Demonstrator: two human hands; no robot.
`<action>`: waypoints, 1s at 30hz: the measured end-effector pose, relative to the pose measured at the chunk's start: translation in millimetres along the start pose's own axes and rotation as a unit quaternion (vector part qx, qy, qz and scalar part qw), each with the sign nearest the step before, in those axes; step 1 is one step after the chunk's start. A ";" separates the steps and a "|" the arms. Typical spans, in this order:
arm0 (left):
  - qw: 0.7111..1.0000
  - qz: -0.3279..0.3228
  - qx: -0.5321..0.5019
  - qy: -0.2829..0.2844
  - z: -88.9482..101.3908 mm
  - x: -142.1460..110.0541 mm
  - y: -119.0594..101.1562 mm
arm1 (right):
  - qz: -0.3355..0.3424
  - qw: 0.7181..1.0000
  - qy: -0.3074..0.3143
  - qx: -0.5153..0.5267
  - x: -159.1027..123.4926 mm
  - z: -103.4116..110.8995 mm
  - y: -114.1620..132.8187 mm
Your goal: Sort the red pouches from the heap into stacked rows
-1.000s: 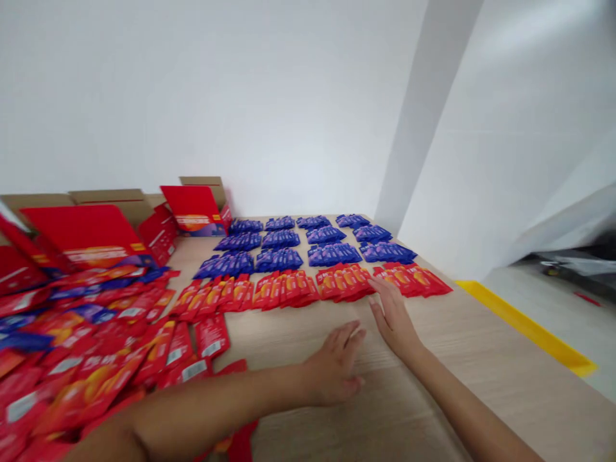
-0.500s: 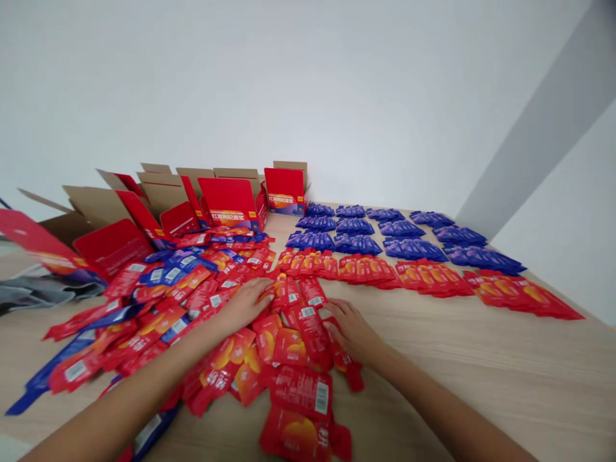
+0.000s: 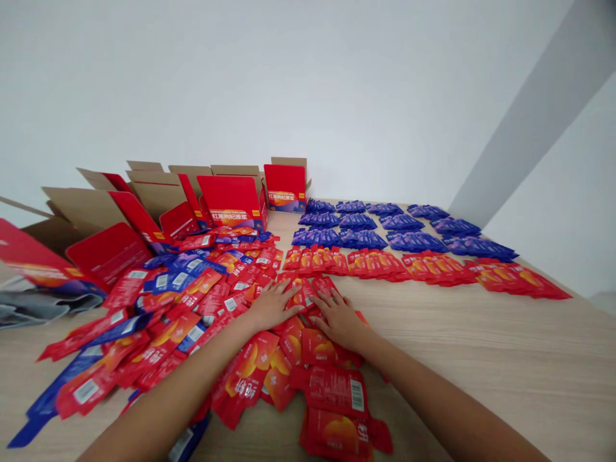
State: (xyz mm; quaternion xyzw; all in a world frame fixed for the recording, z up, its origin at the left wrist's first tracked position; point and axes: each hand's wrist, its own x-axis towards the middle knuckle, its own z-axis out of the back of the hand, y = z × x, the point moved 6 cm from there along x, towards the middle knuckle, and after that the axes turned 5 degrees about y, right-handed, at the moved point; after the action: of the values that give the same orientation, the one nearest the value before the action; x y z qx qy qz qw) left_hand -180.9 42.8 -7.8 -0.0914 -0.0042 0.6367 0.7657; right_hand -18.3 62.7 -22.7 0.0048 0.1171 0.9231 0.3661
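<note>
Along the bottom edge, right of centre: loose red sachets [image 3: 337, 435] lying flat on the pale wooden table [image 3: 481, 346], one with a barcode facing up. My forearms enter from both lower corners, angled toward the middle.

Centre of frame: both hands palm down on the red part of the mixed heap [image 3: 212, 298]. Left hand [image 3: 272, 308], fingers open and spread over the sachets. Right hand [image 3: 341, 321] just beside it, fingers likewise open and parted, resting on red packets. Whether any fingertip pinches a packet, cannot tell.

The heap runs from centre out to lower left, mostly red, with blue sachets [image 3: 180, 273] mixed in. Crumpled grey material [image 3: 43, 307] at the left edge.

Beyond my hands, centre to right: four red bundles [image 3: 375, 263] in a line, sachets overlapping like fanned cards. Behind them, blue bundles [image 3: 416, 241], three rows of four.

Left of those, past the heap: open cartons [image 3: 231, 196], red outside, brown inside, flaps up; the farthest stands near the first blue column. Farthest off, a plain white wall [image 3: 308, 83], grey band slanting at upper right.
</note>
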 end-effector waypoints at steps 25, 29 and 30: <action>0.982 -0.117 -0.093 0.112 -28.2 8.6 -117.9 | -0.029 0.998 -0.052 0.018 -123.6 0.6 -62.4; 0.975 -0.169 -0.095 0.112 -33.6 31.3 -163.5 | -0.042 0.998 -0.050 0.010 -160.0 0.6 -94.7; 0.973 -0.180 -0.094 0.107 -34.2 37.3 -176.4 | -0.043 0.998 -0.052 0.007 -169.2 1.3 -104.4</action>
State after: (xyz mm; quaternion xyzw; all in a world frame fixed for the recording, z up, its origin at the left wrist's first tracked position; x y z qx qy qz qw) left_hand 2.2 44.2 -19.9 -0.2282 0.0018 0.4717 0.8517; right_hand 176.1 21.9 -31.3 0.0507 0.1044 0.9040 0.4114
